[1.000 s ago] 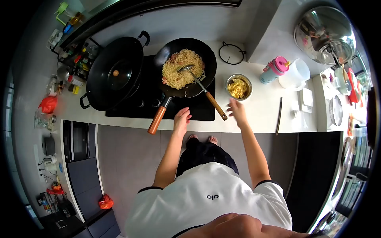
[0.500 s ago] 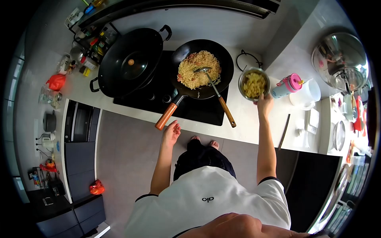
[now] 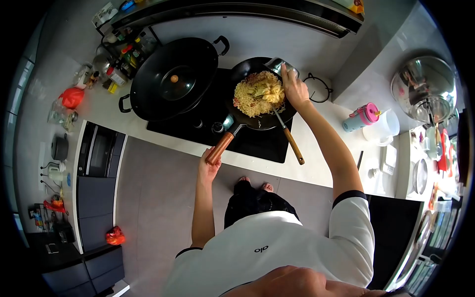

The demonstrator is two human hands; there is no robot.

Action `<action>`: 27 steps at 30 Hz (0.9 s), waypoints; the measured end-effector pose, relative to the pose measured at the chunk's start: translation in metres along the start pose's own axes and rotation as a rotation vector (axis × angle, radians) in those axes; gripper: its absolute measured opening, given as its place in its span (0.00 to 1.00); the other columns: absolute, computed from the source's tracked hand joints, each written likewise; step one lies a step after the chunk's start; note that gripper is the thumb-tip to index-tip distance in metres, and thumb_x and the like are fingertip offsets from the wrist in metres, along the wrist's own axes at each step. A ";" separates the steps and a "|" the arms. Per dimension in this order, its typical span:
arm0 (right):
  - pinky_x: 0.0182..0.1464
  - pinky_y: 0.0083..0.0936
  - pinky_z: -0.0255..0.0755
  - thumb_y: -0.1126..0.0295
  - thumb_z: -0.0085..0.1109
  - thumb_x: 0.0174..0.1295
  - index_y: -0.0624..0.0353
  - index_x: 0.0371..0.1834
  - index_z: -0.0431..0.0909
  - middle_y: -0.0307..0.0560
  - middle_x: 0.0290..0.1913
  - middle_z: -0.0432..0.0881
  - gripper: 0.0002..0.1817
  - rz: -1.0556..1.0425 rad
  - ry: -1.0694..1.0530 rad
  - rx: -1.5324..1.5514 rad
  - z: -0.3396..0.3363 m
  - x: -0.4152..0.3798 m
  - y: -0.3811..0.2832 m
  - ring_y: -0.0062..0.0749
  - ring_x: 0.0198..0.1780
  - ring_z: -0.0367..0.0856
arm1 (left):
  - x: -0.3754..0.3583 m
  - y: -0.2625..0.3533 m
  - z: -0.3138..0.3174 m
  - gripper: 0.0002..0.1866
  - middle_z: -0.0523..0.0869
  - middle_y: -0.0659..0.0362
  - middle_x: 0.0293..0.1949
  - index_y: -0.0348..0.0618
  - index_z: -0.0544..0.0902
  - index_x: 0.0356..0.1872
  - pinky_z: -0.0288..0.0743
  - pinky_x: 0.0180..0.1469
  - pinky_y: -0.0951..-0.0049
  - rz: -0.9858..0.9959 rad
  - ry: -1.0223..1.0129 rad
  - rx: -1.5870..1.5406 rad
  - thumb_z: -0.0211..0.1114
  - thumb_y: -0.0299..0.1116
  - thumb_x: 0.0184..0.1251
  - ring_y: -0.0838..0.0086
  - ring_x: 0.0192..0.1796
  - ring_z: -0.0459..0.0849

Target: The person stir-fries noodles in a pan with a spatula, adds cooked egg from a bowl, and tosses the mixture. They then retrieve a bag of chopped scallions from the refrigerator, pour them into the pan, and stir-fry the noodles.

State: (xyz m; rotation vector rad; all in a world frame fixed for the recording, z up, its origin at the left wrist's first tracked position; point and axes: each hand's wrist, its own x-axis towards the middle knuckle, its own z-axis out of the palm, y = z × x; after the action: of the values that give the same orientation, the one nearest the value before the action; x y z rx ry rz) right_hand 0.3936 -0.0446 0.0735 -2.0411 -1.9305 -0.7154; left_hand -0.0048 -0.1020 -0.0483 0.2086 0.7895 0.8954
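My right hand [image 3: 295, 90] grips a small metal bowl [image 3: 283, 65], tipped over the right side of a black wok [image 3: 242, 69]. Yellow chunks of food, perhaps scrambled egg [image 3: 270, 92], lie on top of the noodles [image 3: 247, 103] in this wok. Below, my left hand [image 3: 209, 167] is closed around the end of the wok's brown wooden handle [image 3: 220, 148]. A metal spatula with a wooden handle [image 3: 293, 146] rests in the wok, its head covered by food and its handle sticking out toward me.
To the left stands a larger two-handled black wok [image 3: 168, 101] with an egg-like brown object [image 3: 174, 78] in it. A pink-lidded cup [image 3: 361, 117] and a white pitcher [image 3: 383, 127] are on the counter at right. The range hood [image 3: 247, 15] overhangs the back.
My right hand has carried the metal bowl from the right counter to above the wok and tilted it, and yellow food now covers some noodles. My left hand has taken the wok handle.
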 end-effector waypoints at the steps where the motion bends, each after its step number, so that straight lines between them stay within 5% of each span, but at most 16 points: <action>1: 0.25 0.31 0.79 0.78 0.49 0.55 0.59 0.70 0.53 0.55 0.44 0.71 0.35 -0.031 0.027 -0.023 0.010 0.000 0.002 0.41 0.25 0.81 | -0.001 0.000 0.005 0.18 0.83 0.54 0.38 0.39 0.77 0.49 0.78 0.38 0.74 -0.001 -0.004 -0.007 0.53 0.43 0.71 0.68 0.38 0.83; 4: 0.27 0.35 0.78 0.76 0.49 0.57 0.55 0.70 0.53 0.55 0.46 0.72 0.35 0.148 0.055 0.091 0.003 0.000 0.013 0.46 0.27 0.81 | -0.010 0.007 0.020 0.21 0.84 0.53 0.39 0.37 0.78 0.48 0.78 0.39 0.73 -0.032 -0.035 0.074 0.52 0.46 0.71 0.67 0.40 0.83; 5: 0.31 0.40 0.78 0.74 0.49 0.57 0.50 0.71 0.52 0.56 0.45 0.73 0.35 0.357 0.030 0.204 -0.002 -0.002 0.017 0.51 0.28 0.80 | -0.012 0.009 0.026 0.22 0.84 0.53 0.39 0.37 0.78 0.49 0.79 0.40 0.72 -0.044 -0.052 0.116 0.52 0.47 0.71 0.67 0.40 0.83; 7: 0.42 0.45 0.76 0.71 0.51 0.55 0.56 0.64 0.64 0.58 0.46 0.76 0.29 0.614 0.234 0.314 0.000 -0.016 0.037 0.55 0.40 0.80 | -0.019 0.016 0.038 0.23 0.84 0.52 0.39 0.36 0.78 0.49 0.78 0.39 0.74 -0.076 -0.109 0.194 0.51 0.48 0.71 0.68 0.39 0.83; 9: 0.30 0.33 0.81 0.75 0.48 0.56 0.64 0.51 0.76 0.56 0.41 0.81 0.18 1.066 0.094 1.001 -0.030 -0.045 0.055 0.44 0.36 0.85 | -0.017 0.020 0.040 0.24 0.84 0.53 0.39 0.36 0.78 0.49 0.78 0.38 0.75 -0.108 -0.149 0.281 0.51 0.49 0.71 0.70 0.38 0.83; 10: 0.27 0.29 0.83 0.76 0.47 0.56 0.69 0.48 0.75 0.56 0.41 0.81 0.17 1.176 0.209 1.214 -0.016 -0.071 0.069 0.38 0.34 0.85 | -0.016 0.023 0.038 0.24 0.84 0.53 0.39 0.36 0.78 0.50 0.77 0.37 0.77 -0.121 -0.159 0.327 0.51 0.50 0.71 0.72 0.37 0.83; 11: 0.30 0.32 0.85 0.77 0.48 0.54 0.75 0.42 0.74 0.56 0.38 0.79 0.15 1.216 0.226 1.360 0.010 -0.106 0.090 0.40 0.32 0.83 | -0.013 0.025 0.037 0.25 0.84 0.54 0.39 0.36 0.77 0.50 0.77 0.37 0.78 -0.131 -0.172 0.372 0.51 0.50 0.71 0.73 0.37 0.83; 14: 0.28 0.31 0.81 0.79 0.50 0.50 0.70 0.29 0.69 0.49 0.27 0.72 0.05 1.451 0.284 1.567 0.004 -0.187 0.092 0.37 0.26 0.77 | -0.013 0.031 0.041 0.24 0.84 0.55 0.37 0.36 0.78 0.49 0.75 0.33 0.80 -0.176 -0.183 0.467 0.53 0.50 0.70 0.76 0.33 0.82; 16: 0.28 0.31 0.82 0.79 0.49 0.52 0.70 0.32 0.70 0.52 0.30 0.76 0.06 1.582 0.224 1.498 0.055 -0.257 0.102 0.38 0.26 0.80 | -0.012 0.035 0.047 0.23 0.84 0.56 0.36 0.36 0.79 0.47 0.74 0.31 0.81 -0.196 -0.148 0.508 0.55 0.49 0.69 0.78 0.30 0.80; 24: 0.23 0.28 0.82 0.77 0.46 0.59 0.71 0.36 0.73 0.51 0.30 0.79 0.08 1.485 0.088 0.887 0.030 -0.297 0.073 0.37 0.22 0.82 | -0.014 0.036 0.055 0.19 0.81 0.58 0.31 0.38 0.78 0.45 0.68 0.22 0.84 -0.228 -0.133 0.536 0.58 0.46 0.68 0.81 0.24 0.76; 27: 0.20 0.28 0.81 0.73 0.50 0.58 0.75 0.33 0.73 0.52 0.28 0.79 0.11 1.629 0.169 1.086 0.074 -0.319 0.090 0.38 0.20 0.81 | -0.018 0.035 0.061 0.18 0.80 0.58 0.30 0.38 0.77 0.43 0.67 0.22 0.84 -0.221 -0.137 0.553 0.57 0.45 0.69 0.81 0.23 0.75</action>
State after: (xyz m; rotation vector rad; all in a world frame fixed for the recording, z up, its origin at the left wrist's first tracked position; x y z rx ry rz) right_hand 0.4938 -0.2925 -0.1362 -1.7824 0.0255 0.4662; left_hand 0.0088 -0.0847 0.0207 0.6486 0.8997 0.4340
